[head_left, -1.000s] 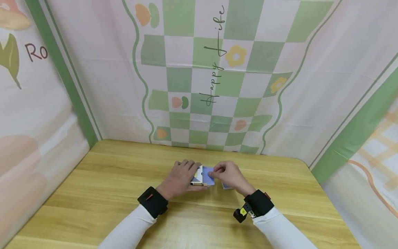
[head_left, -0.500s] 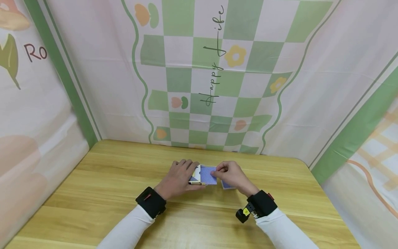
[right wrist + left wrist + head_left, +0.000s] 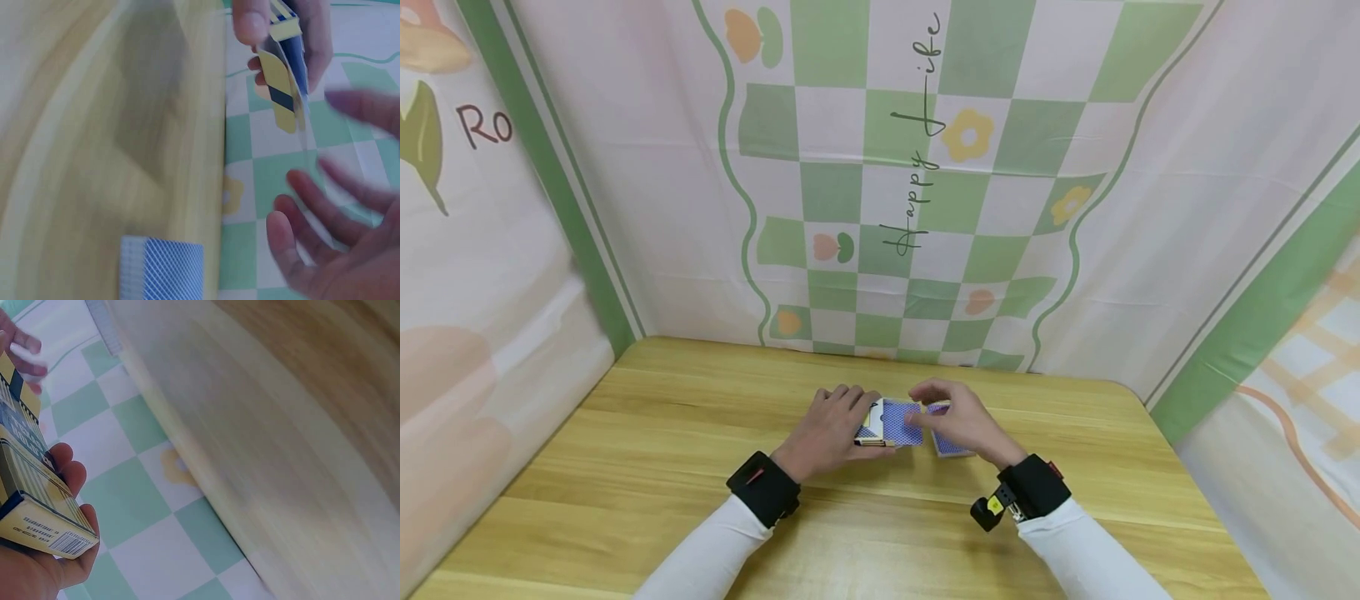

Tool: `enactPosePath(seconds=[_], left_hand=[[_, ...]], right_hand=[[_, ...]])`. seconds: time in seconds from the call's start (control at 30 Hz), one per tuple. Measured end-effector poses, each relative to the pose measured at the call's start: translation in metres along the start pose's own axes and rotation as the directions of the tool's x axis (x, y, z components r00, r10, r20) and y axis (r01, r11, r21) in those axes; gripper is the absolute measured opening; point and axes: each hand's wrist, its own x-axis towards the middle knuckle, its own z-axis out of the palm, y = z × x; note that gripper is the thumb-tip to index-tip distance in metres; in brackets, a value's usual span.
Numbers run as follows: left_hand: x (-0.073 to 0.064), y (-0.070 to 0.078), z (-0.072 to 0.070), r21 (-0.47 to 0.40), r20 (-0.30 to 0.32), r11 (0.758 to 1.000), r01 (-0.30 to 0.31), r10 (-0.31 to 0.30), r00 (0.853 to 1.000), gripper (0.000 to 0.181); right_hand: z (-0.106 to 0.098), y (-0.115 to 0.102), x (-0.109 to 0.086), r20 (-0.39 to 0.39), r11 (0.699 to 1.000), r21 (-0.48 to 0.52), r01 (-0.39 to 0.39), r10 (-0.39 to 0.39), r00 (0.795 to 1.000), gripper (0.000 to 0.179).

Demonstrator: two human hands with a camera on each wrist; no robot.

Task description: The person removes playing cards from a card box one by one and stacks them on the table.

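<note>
Two hands are working over the wooden table, facing each other across a small gap. The left hand is gripping a yellow-and-blue playing-card box, thumb and fingers curling firmly round its sides. The box is sitting on the left of the pair, its long axis running roughly left to right in the head view, its barcode end lying toward the left wrist and its mouth facing the right hand. A blue-backed card is sticking out of that mouth along the same line; whether one card or several are showing, I cannot tell.

The right hand is standing open, fingers spreading and thumb well apart from them in the right wrist view, and it is holding nothing. It is lying just right of the card's free edge, so it is the nearer hand to that edge, while the left is covering much of the box. In the head view the right thumb is overlapping the card; whether it is touching, I cannot tell. The box's opened flap is projecting toward the right hand as well.

A blue-backed deck is resting on the table, partly hiding beneath the right hand and lying just right of the card.
</note>
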Motion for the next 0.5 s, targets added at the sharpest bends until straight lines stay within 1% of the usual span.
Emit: enactPosePath(seconds=[0.07,0.13,0.2,0.27,0.37,0.5], left_hand=[[0.0,-0.0002,0.0002,0.003,-0.003,1.0,-0.004,0.004,1.0,0.079],[0.0,-0.0005,0.0003,0.007,-0.008,1.0,-0.011,0.011,1.0,0.079],[0.0003,-0.0007,0.0003,0.013,-0.008,1.0,-0.019,0.019,1.0,0.079],[0.0004,-0.001,0.0004,0.018,-0.002,1.0,-0.026,0.026,1.0,0.079],[0.0005,-0.0009,0.0002,0.025,0.016,0.999,-0.029,0.029,0.999,0.079],[0.0005,-0.0004,0.0,0.019,0.03,1.0,-0.025,0.025,0.999,0.079]], right_hand=[[-0.0019,-0.0009,0.0021,0.056,0.996,-0.021,0.086,-0.085,0.995,0.041],[-0.0032,-0.0012,0.004,0.115,0.987,-0.037,0.158,-0.153,0.981,0.042],[-0.0037,-0.0015,0.0053,0.166,0.975,-0.063,0.214,-0.201,0.966,0.044],[-0.0036,-0.0015,0.0059,0.199,0.966,-0.09,0.243,-0.222,0.954,0.045],[-0.0029,-0.0015,0.006,0.233,0.96,-0.108,0.26,-0.23,0.945,0.045],[-0.0022,-0.0027,0.0057,0.249,0.958,-0.117,0.261,-0.226,0.942,0.045]])
